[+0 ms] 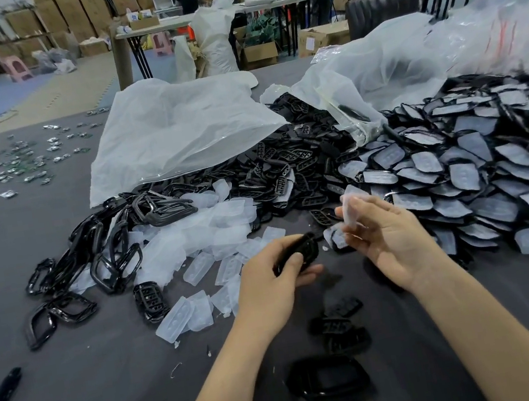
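My left hand (273,277) grips a black plastic shell piece (299,251) above the grey table, thumb on top of it. Just to its right, my right hand (385,236) pinches a translucent clear pad (351,209) between thumb and fingers, held upright and blurred by motion. The two hands are a short gap apart. A heap of clear pads (199,235) lies just beyond my left hand.
Black frames (104,246) pile at the left, black shells (288,165) spill from white bags (175,127) in the middle, assembled pieces (478,159) cover the right. Loose black parts (339,330) and a frame (328,381) lie near me. A black pen (1,394) is at the left edge.
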Tool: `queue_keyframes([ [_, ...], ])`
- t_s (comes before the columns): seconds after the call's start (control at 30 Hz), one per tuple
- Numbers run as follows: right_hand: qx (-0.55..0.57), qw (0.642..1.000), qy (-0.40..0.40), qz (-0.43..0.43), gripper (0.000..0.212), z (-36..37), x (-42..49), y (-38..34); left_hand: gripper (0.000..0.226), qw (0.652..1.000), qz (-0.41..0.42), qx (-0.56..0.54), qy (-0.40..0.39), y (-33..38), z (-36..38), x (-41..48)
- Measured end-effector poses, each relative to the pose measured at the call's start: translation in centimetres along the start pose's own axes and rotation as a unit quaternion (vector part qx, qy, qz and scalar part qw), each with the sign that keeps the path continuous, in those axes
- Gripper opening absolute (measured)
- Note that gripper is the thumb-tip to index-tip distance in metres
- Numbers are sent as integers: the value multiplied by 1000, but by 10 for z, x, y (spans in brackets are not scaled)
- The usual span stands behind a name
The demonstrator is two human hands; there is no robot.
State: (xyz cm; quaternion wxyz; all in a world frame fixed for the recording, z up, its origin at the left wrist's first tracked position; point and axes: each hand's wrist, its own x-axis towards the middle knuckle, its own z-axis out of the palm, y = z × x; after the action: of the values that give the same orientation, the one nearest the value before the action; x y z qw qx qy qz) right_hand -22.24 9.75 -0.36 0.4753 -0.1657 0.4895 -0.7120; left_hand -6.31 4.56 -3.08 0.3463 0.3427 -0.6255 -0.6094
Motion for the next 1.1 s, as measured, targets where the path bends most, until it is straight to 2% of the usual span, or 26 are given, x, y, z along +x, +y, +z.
queue_keyframes([
  [0.17,42,999,-1,-6,8,2,0,2,36,998,-17,-57,12,2,-3,3],
  [0.37,53,997,-46,-20,21,2,-1,5,40,995,-33,-92,14,6,-3,3],
  [0.5,43,997,-53,-30,19,3,0,7,38,994,-44,-100,19,5,-3,4],
  [0.67,-29,997,-54,-44,22,5,-1,8,42,993,-53,-98,25,5,-3,4],
  [0.83,-41,996,-47,-70,29,5,-5,8,45,994,-56,-90,24,8,-3,3],
  [0.97,-60,993,-50,-93,20,5,-7,9,44,995,-44,-84,21,8,-3,2],
  [1.1,-155,976,-55,-142,18,6,-8,7,42,996,-33,-86,23,7,-4,1],
])
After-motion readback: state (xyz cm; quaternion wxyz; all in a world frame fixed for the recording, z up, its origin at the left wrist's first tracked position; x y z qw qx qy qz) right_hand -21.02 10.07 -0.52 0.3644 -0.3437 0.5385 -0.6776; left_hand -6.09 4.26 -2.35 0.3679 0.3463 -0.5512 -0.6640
